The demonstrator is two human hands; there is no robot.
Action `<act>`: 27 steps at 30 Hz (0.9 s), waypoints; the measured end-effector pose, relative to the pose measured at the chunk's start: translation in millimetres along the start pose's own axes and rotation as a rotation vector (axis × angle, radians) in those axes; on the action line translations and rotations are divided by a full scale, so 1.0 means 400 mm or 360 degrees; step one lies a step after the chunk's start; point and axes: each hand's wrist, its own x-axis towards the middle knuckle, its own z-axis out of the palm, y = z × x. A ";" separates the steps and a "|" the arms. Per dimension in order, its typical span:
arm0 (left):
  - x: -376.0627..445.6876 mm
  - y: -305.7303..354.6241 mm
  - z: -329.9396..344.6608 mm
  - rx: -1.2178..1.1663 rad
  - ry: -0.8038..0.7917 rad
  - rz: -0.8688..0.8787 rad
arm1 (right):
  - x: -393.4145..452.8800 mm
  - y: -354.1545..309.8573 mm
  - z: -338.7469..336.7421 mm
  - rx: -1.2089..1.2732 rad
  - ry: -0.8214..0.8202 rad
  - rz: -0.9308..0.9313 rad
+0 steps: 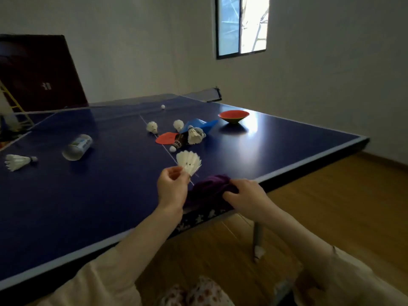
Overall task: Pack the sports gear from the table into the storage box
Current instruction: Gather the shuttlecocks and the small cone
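Shuttlecock (pixel 189 162), white and feathered, is pinched at its base by the curled fingers of the left hand (pixel 172 186) just above the near edge of the blue worktop (pixel 88 195), beside a purple cloth bag (pixel 209 188) whose rim the right hand (pixel 245 195) grips. Farther back lie more shuttlecocks (pixel 194 135), a red paddle (pixel 166 138), a red cone (pixel 233 115), a clear tube (pixel 77 146) and a white ball (pixel 163 106).

Your left hand (pixel 172 184) is hiding the shuttlecock's (pixel 189 161) cork; your right hand (pixel 245 195) is covering part of the purple cloth (pixel 207 188).
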 end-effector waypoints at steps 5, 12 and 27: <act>-0.169 -0.009 0.208 0.0071 -0.0483 0.0173 | -0.220 0.147 -0.127 0.0348 0.0202 0.0385; -0.368 -0.175 0.406 0.0154 -0.0893 -0.0170 | -0.496 0.438 -0.234 0.0333 0.0214 0.1101; -0.539 -0.578 0.506 0.1382 -0.1878 -0.0686 | -0.722 0.731 -0.225 0.0129 0.0206 0.1681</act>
